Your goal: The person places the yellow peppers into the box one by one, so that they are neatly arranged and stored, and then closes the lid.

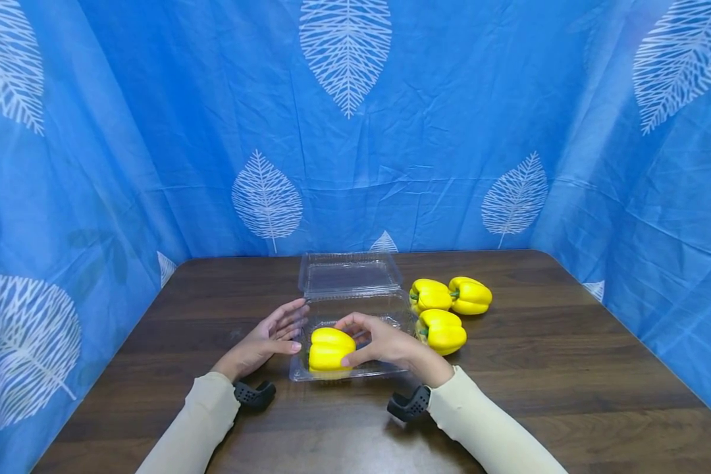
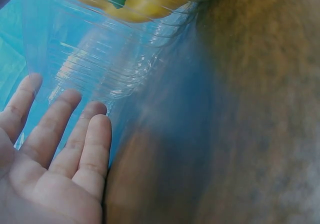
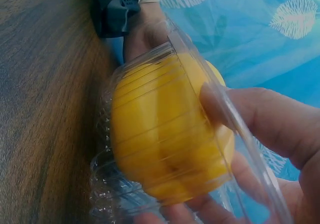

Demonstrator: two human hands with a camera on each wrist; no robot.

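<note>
The right hand [image 1: 385, 342] curls its fingers [image 3: 270, 119] round the yellow pepper [image 1: 330, 348] lying in the clear container [image 1: 391, 306] — thumb on its near side. The left hand [image 1: 272, 336] — fingers straight, loosely together — rests against the container's left wall.

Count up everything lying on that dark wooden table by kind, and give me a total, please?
Yellow bell peppers: 4, one in the container, three beside it.
Clear plastic hinged-lid container: 1.
Total: 5.
</note>
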